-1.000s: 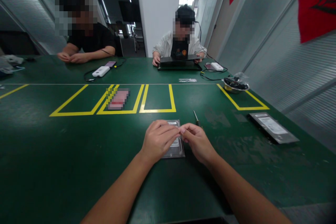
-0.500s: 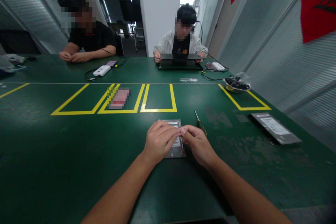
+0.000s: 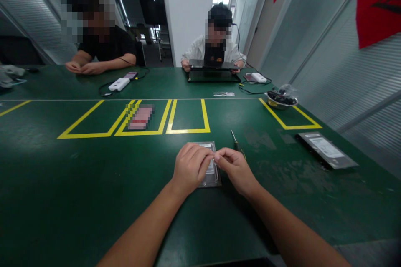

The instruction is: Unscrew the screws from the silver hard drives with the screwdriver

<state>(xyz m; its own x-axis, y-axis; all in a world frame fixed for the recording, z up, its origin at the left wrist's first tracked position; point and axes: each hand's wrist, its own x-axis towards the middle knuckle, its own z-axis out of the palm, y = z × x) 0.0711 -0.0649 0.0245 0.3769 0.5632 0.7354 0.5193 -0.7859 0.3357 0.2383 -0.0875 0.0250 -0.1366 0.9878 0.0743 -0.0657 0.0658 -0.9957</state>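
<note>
A hard drive (image 3: 213, 180) with a white label lies on the green table, partly covered by my hands. Over its left part is my left hand (image 3: 191, 164), its fingers pressed together and its tips bent toward the right. My right hand (image 3: 233, 169) is closed in a pinch at the drive's right edge, and its fingertips meet those of the left. Whatever lies between the fingertips is too small or hidden to make out. Just beyond my right hand rests a screwdriver (image 3: 237, 144), its shaft pointing away from me and its handle partly hidden.
Another hard drive (image 3: 327, 150) lies at the right. A metal bowl (image 3: 282, 102) of dark items stands behind it. Yellow tape outlines (image 3: 188, 131) mark the table (image 3: 109, 192); a pink pixelated item (image 3: 140, 117) lies in one. Across sit two people, one holding a dark panel (image 3: 214, 66).
The view has shifted slightly. My hands stay together over the hard drive with almost the same grip, and the left fingers have moved only a little.
</note>
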